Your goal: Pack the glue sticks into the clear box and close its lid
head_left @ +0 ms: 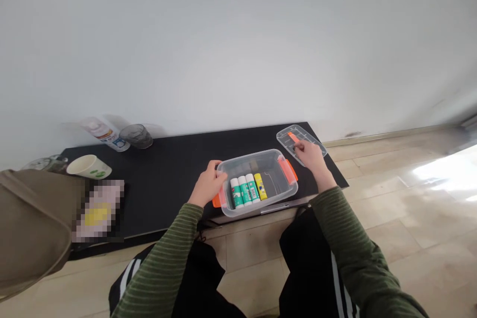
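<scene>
A clear plastic box (257,211) with orange latches stands near the front edge of the black table. Inside it, several green-and-white glue sticks (244,191) lie side by side, with one yellow glue stick (260,186) at their right. My left hand (208,184) grips the box's left rim, thumb over the edge. Over the clear lid (316,145), which lies behind and right of the box, my right hand (310,155) has its fingers pinched at the near end of a narrow orange strip (293,136). The strip's exact kind is too small to make out.
On the black table (175,164), at the left, stand a spray can (106,133), a dark glass (136,136) and a paper cup (89,167). A person's brown sleeve (33,223) and a blurred-out patch fill the left edge. A wall (223,49) rises behind the table.
</scene>
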`<state>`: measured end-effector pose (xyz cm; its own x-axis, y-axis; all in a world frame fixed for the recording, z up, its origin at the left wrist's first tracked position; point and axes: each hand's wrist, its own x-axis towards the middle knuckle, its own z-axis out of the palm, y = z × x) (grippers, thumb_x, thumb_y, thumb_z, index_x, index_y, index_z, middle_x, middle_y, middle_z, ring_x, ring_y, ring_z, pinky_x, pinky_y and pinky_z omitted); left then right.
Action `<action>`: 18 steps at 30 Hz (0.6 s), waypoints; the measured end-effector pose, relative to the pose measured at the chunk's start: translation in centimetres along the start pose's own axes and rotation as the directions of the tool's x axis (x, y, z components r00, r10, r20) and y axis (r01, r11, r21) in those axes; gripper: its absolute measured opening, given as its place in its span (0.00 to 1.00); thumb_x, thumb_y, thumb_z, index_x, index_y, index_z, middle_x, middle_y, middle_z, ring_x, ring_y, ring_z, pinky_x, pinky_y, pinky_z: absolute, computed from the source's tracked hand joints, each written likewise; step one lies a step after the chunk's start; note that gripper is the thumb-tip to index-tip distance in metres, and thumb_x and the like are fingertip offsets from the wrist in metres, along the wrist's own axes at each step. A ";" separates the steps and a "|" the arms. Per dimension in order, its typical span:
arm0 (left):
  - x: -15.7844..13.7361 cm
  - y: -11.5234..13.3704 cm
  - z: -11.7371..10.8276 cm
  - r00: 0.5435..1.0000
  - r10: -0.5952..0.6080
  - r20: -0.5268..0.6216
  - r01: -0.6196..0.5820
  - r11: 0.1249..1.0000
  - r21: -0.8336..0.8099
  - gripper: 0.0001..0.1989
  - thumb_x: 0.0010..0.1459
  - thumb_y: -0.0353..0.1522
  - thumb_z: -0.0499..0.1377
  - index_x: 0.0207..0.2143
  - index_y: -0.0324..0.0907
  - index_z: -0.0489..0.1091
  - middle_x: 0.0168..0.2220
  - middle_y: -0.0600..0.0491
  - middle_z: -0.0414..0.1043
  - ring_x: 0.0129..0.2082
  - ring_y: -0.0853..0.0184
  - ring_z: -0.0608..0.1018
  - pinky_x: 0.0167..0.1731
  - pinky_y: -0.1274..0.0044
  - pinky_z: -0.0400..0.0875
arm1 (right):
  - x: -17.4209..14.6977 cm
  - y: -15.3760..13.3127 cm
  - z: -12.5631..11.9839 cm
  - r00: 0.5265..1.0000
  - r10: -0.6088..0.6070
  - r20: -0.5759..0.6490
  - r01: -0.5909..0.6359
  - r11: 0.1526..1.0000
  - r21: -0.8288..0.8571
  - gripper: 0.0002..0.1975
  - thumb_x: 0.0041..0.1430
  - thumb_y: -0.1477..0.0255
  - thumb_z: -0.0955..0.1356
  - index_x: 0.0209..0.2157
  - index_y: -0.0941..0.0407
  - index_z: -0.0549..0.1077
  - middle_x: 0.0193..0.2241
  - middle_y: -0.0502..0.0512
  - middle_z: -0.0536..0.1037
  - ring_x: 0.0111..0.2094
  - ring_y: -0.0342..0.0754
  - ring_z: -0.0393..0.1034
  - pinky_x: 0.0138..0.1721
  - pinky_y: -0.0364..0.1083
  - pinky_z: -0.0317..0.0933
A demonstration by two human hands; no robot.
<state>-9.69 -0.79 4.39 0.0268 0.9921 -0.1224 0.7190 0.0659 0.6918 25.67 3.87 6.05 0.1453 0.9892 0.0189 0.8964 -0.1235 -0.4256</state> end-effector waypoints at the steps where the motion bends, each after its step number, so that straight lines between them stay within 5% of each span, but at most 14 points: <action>1: 0.0 0.0 0.0 1.000 -0.005 -0.011 0.005 1.000 -0.002 0.22 0.56 0.38 0.52 0.53 0.44 0.64 0.32 0.53 0.76 0.33 0.61 0.78 0.33 0.75 0.65 | 0.7 1.5 0.4 0.998 0.053 0.043 -0.051 0.998 -0.044 0.14 0.63 0.72 0.64 0.47 0.55 0.77 0.41 0.56 0.81 0.43 0.48 0.75 0.43 0.43 0.64; 5: 0.1 -0.1 -0.2 0.999 -0.029 -0.040 0.030 1.000 0.008 0.20 0.56 0.38 0.53 0.51 0.46 0.66 0.34 0.53 0.78 0.33 0.62 0.78 0.33 0.75 0.65 | 1.9 5.2 2.5 0.966 0.144 0.214 -0.095 0.970 -0.225 0.09 0.58 0.73 0.68 0.40 0.55 0.78 0.42 0.57 0.79 0.44 0.50 0.73 0.38 0.44 0.62; 10: 0.7 -0.3 -0.3 0.996 -0.042 -0.073 0.042 0.999 -0.003 0.18 0.56 0.38 0.53 0.49 0.46 0.67 0.34 0.53 0.78 0.33 0.62 0.78 0.33 0.75 0.65 | 0.8 5.9 4.0 0.981 0.106 0.160 -0.049 0.944 -0.325 0.07 0.59 0.76 0.66 0.38 0.55 0.76 0.46 0.62 0.75 0.51 0.54 0.67 0.39 0.47 0.61; 14: 1.3 -0.8 -0.2 0.990 -0.078 -0.119 0.075 0.997 -0.030 0.18 0.55 0.39 0.55 0.47 0.44 0.68 0.35 0.51 0.77 0.35 0.61 0.77 0.35 0.75 0.65 | 0.1 5.0 3.5 0.988 -0.106 -0.108 0.073 0.958 -0.276 0.10 0.64 0.74 0.61 0.39 0.57 0.74 0.45 0.66 0.74 0.53 0.58 0.64 0.49 0.53 0.60; 18: 1.2 -1.0 -0.1 0.983 -0.094 -0.157 0.077 0.991 -0.109 0.17 0.57 0.44 0.54 0.42 0.43 0.69 0.38 0.50 0.76 0.37 0.62 0.77 0.36 0.74 0.66 | -0.3 4.4 1.7 0.866 -0.168 -0.470 0.222 0.973 0.061 0.12 0.67 0.68 0.59 0.44 0.58 0.70 0.45 0.66 0.75 0.46 0.56 0.68 0.48 0.53 0.62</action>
<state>-10.40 0.36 3.63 -0.1496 0.9860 -0.0737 0.6393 0.1533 0.7535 28.87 3.18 2.64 0.1721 0.8408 0.5132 0.8789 0.1042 -0.4655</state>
